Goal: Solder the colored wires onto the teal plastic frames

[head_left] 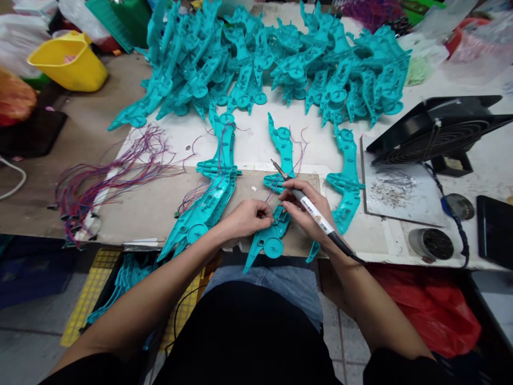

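My right hand (310, 206) is wrapped round a soldering iron (315, 211) with a white and dark grey handle, its bare metal tip pointing up and to the left. My left hand (250, 218) is closed in a pinch over a turquoise plastic part (286, 152) in front of me. Thin red and blue wires (274, 184) run to its fingertips, which partly hide them. The right hand's fingertips are close to the same part. Similar turquoise parts lie on either side, the left one (224, 144) with wires along it and the right one (347, 155).
A large pile of turquoise parts (240, 53) fills the back. A bundle of red and blue wires (108, 182) lies left. At right are a black fan (436, 131), a metal plate (412, 206) with wire scraps, and a round tin (414, 240). A yellow bin (76, 69) stands back left.
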{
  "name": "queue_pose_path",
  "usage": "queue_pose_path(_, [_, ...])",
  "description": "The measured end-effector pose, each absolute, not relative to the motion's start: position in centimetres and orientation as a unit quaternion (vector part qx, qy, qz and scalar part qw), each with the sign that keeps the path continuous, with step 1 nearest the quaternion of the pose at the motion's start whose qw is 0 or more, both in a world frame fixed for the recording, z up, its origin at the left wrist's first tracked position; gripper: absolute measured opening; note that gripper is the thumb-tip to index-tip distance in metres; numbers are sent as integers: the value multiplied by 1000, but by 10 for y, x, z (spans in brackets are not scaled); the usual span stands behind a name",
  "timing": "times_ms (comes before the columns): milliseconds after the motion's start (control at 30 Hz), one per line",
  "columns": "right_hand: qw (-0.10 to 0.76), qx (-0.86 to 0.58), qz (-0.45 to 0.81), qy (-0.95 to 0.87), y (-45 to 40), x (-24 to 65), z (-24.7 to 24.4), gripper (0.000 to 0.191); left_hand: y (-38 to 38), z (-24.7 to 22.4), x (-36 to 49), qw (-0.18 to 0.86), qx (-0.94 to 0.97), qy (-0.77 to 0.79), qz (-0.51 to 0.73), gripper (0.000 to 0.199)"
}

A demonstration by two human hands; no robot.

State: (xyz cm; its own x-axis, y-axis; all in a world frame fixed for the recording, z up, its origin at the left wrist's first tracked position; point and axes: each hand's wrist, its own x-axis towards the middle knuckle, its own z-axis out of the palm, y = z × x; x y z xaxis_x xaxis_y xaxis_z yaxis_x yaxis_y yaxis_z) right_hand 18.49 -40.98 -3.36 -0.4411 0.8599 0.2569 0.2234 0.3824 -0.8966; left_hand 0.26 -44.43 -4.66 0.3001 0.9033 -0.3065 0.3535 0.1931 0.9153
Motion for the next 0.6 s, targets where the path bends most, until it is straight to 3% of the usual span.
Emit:
queue_pose_path(233, [366, -361, 280, -811, -418, 185, -39, 28, -462, -45, 2, 559, 518, 580, 288, 29])
queue_pose_path(367, [380, -366, 262, -808, -425, 184, -42, 27, -482, -42, 0, 335, 593, 643, 351, 47])
queue_pose_path(467, [393, -371, 251, -803, -430, 183, -43, 27, -484, -34, 7, 187, 667, 635, 343, 38])
queue_pose_path(600, [401, -369, 240, -803, -433, 182, -44, 26, -471, -28, 20, 223, 701, 617, 278, 12])
